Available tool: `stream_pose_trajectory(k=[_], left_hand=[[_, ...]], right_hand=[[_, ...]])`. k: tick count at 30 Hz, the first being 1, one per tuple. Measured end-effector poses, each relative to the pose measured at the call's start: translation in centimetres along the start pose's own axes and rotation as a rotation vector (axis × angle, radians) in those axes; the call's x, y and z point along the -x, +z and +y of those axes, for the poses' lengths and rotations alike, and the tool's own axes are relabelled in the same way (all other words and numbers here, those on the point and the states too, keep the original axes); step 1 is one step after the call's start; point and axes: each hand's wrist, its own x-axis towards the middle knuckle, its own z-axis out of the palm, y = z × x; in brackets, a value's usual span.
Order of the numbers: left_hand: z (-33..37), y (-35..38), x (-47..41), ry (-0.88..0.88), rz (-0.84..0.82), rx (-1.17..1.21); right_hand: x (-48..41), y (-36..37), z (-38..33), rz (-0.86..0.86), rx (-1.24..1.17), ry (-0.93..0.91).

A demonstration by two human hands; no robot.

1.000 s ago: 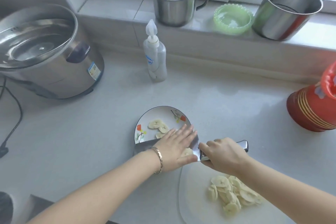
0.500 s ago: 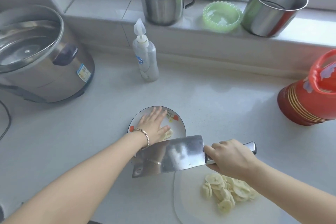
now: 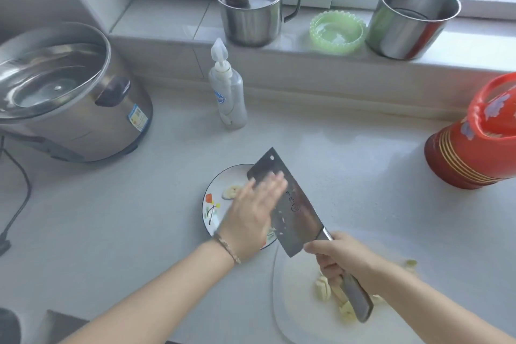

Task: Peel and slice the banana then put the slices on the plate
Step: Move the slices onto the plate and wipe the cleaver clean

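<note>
A single wide-angle view looks from the person's head forward and steeply down onto the desk (image 3: 349,165), with both forearms entering from the bottom edge. It sits close over the near work area, where the plate (image 3: 213,201) and cutting board (image 3: 296,313) fill the lower middle. It faces the windowsill (image 3: 173,22) and window frame along the top edge, with the lens bending the edges; there is no second view to share any part of the scene.
</note>
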Motion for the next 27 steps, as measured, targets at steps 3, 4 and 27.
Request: stream_pose_trajectory(k=[3, 4, 27], left_hand=[[2.1, 2.1, 2.5, 0.234, -0.096, -0.048], [2.4, 2.6, 3.1, 0.242, -0.124, -0.07], [13.2, 9.6, 2.6, -0.315, -0.482, 0.056]], right_hand=[[0.6, 0.3, 0.0, -0.026, -0.05, 0.004], [0.9, 0.3, 0.0, -0.026, -0.067, 0.0], [11.6, -11.7, 17.0, 0.746, 0.185, -0.251]])
